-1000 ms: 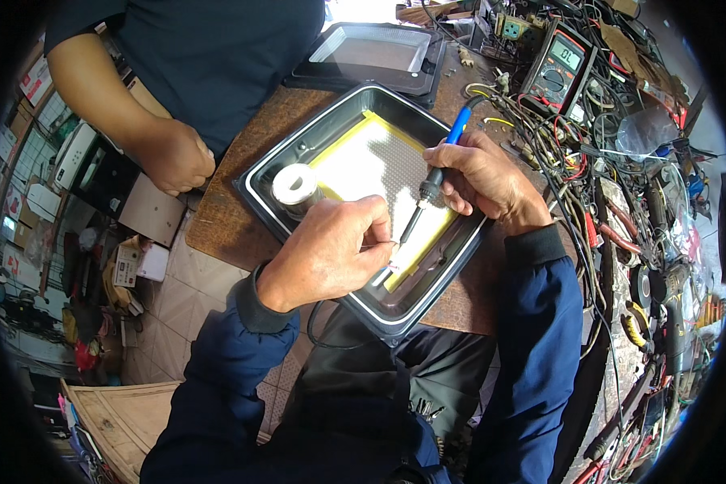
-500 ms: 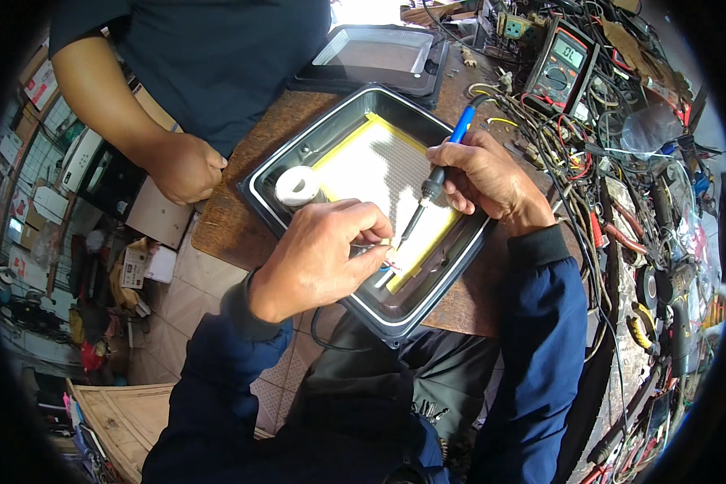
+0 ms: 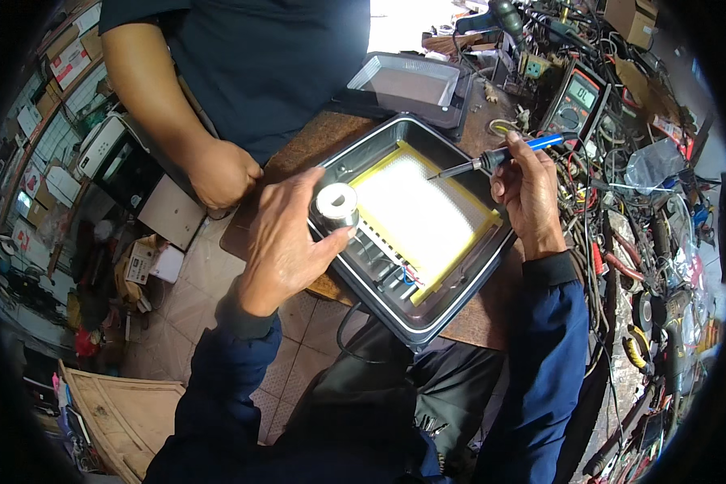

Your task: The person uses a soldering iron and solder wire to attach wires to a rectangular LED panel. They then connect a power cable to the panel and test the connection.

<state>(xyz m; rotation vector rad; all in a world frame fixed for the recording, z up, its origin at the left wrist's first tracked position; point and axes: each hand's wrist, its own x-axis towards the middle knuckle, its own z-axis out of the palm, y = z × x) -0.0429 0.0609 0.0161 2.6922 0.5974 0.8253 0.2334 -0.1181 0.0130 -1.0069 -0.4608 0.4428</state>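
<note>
My left hand [image 3: 286, 242] has its thumb and fingers around a spool of solder wire [image 3: 337, 198] at the left side of a dark housing [image 3: 427, 329]. My right hand [image 3: 532, 198] grips a blue-handled soldering iron [image 3: 546, 142], which lies nearly level, its tip over the bright white panel [image 3: 423, 218] inside the housing. Yellow tape [image 3: 482, 235] borders this panel. Small red and blue wires [image 3: 411, 273] show near the housing's lower end, beside dark ribbed slots.
A clear-windowed cover [image 3: 452, 109] lies behind the housing on the wooden table [image 3: 480, 315]. At right are a multimeter [image 3: 571, 103], tangled cables and tools [image 3: 653, 323]. Another person's hand [image 3: 222, 173] rests at the far left edge. A wooden panel [image 3: 117, 411] stands lower left.
My left hand has left the wires and moved to the spool. My right hand has shifted, swinging the iron nearly level, its tip farther back over the panel. The whole view has shifted slightly.
</note>
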